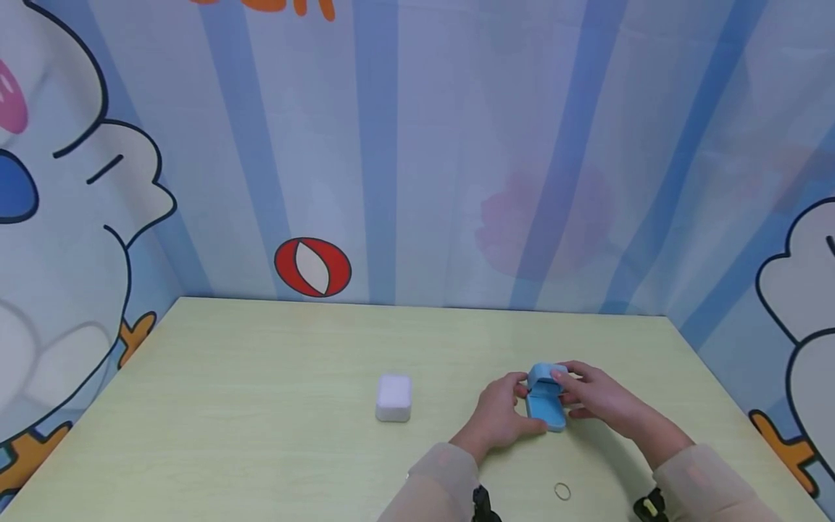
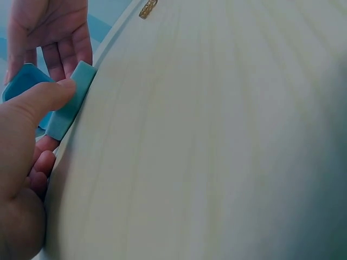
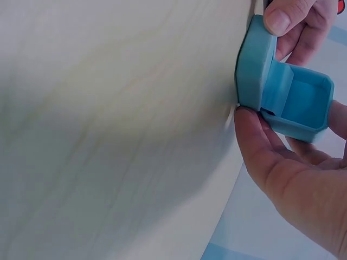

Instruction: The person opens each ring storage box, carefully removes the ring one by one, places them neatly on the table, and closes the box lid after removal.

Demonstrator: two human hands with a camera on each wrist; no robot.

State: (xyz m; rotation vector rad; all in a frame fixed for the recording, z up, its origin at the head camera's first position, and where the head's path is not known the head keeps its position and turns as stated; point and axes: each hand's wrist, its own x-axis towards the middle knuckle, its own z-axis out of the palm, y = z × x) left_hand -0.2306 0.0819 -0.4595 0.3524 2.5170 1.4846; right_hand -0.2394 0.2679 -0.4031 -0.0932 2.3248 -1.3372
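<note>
A small blue ring box [image 1: 546, 410] stands on the table with its lid raised, between both hands. My left hand [image 1: 497, 415] holds its base from the left, the thumb pressed along the front edge [image 2: 71, 103]. From the other side my right hand [image 1: 603, 400] pinches the lid, thumb on its front and fingers behind. In the right wrist view the hollow inside of the lid [image 3: 309, 97] shows. Nearer the front lies a thin gold-coloured ring [image 1: 562, 491], which appears with a patterned band in the left wrist view.
A pale lavender box [image 1: 394, 397] with rounded corners sits left of the hands. The light wooden table [image 1: 261, 406] ends at a striped blue cloth backdrop [image 1: 430, 159] with cartoon figures, which also rises on both sides.
</note>
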